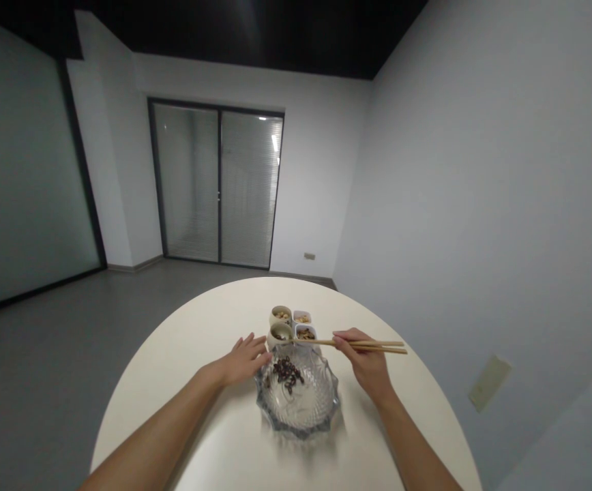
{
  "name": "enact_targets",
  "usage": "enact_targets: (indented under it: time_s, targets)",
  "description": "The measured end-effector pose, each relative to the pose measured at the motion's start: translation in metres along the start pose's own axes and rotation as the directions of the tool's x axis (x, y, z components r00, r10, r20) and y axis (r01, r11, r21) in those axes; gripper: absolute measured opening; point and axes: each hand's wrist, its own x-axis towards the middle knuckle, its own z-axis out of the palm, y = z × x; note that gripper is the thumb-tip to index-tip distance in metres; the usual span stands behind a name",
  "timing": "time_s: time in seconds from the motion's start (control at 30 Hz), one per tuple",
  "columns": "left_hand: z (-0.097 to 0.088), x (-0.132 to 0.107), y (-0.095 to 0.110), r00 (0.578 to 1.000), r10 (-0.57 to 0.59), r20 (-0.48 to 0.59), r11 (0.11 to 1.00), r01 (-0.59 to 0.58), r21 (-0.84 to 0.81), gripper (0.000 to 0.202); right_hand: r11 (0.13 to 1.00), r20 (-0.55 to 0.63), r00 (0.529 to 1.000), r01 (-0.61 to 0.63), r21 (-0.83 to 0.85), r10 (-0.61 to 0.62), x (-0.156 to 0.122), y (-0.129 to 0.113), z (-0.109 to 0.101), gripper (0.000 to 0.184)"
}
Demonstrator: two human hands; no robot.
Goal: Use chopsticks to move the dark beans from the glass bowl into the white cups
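Note:
A cut-glass bowl point(299, 409) sits on the round white table point(198, 354) with a small heap of dark pieces point(286, 372) in its far half. My left hand point(245, 358) rests beside the bowl's left rim, fingers stretched out and touching it. My right hand point(362, 358) is closed on a pair of wooden chopsticks point(372, 345), held nearly level; their tips point left, over a small cup point(280, 333). Beyond the bowl stand small dishes: two round cups on the left, two square white ones point(303, 325) on the right, each holding bits of food.
The table's edge curves round close on all sides. A white wall stands to the right, with a light plate point(489, 382) low on it. Grey floor and glass sliding doors point(217, 184) lie beyond the table.

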Motion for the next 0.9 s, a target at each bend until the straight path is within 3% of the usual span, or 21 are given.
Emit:
enact_targets:
  time_s: [0.17,0.63,0.73,0.9]
  targets:
    - [0.001,0.0,-0.002,1.0,0.011,-0.002,1.0,-0.011,0.007,0.06,0.995,-0.137,0.99,-0.032,-0.093,0.019,0.004,0.012,-0.006,0.028]
    - [0.0,-0.001,-0.002,1.0,0.011,0.009,1.0,-0.011,0.011,0.061,0.988,-0.239,0.967,-0.113,-0.102,0.086,0.006,0.017,-0.009,0.036]
    - [0.002,0.001,-0.003,1.0,0.015,0.006,1.0,-0.015,0.016,0.061,0.997,-0.166,0.984,-0.07,-0.015,0.067,0.002,0.01,-0.004,0.031]
    - [0.0,0.003,0.002,1.0,0.007,-0.008,1.0,-0.007,-0.001,0.06,0.999,0.138,0.989,-0.047,0.007,0.045,-0.006,-0.01,0.009,0.025]
